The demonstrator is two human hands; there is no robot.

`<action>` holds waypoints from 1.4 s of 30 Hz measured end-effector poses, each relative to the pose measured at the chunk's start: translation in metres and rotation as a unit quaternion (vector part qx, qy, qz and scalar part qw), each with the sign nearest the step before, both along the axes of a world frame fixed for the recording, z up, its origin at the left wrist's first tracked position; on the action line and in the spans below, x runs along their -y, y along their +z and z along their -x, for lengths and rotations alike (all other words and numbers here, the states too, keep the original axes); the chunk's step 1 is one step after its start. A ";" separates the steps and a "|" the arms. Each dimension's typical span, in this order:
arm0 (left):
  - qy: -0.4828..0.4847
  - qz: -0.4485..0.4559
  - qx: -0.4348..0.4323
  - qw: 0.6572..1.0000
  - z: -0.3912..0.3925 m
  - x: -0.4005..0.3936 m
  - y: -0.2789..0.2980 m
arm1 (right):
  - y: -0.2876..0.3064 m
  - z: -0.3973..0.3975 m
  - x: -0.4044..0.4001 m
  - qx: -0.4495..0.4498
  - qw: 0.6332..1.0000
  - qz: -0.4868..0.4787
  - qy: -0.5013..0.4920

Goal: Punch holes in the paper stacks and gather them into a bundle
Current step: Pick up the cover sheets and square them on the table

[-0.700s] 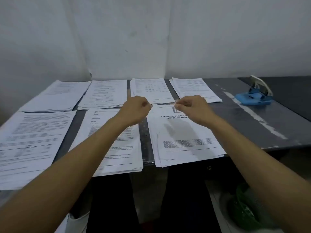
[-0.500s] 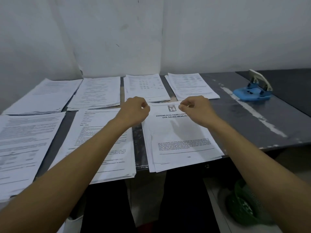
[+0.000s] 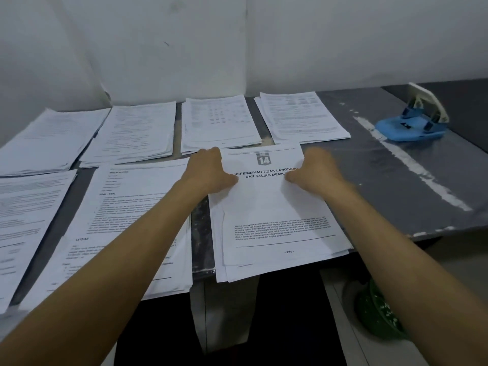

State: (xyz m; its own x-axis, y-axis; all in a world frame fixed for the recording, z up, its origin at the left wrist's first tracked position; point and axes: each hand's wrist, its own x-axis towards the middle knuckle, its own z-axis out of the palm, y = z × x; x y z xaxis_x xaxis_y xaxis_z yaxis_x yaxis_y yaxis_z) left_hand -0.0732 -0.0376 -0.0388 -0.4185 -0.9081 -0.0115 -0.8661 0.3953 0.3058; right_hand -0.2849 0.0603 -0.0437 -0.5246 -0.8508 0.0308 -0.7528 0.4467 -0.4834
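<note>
Gripping the chapter stack [image 3: 274,215] at the near right of the table [image 3: 396,180], left hand [image 3: 211,173] and right hand [image 3: 314,170] clamped on its sides, I'd square its fanned edges before carrying it right to the far blue punch [image 3: 412,128].

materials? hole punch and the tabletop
Hole punch: blue base looks like matte moulded plastic with rounded edges; the cream lever could be plastic or painted metal. Tabletop: probably sheet metal, dull grey sheen with scuffs and a worn whitish streak.
</note>
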 end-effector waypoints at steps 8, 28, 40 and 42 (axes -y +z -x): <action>0.033 0.001 -0.045 0.998 -0.001 -0.004 -0.006 | 0.008 -0.010 0.005 0.027 0.997 -0.060 -0.031; 0.063 -0.092 0.011 0.994 0.013 0.011 0.011 | 0.005 -0.015 0.008 0.081 0.991 -0.048 -0.094; 0.073 -0.079 -0.017 0.994 0.006 0.007 0.008 | 0.013 -0.015 0.005 0.096 0.991 -0.031 -0.091; 0.076 -0.080 -0.040 0.993 0.004 0.005 0.007 | 0.013 -0.014 0.003 0.114 0.989 -0.030 -0.092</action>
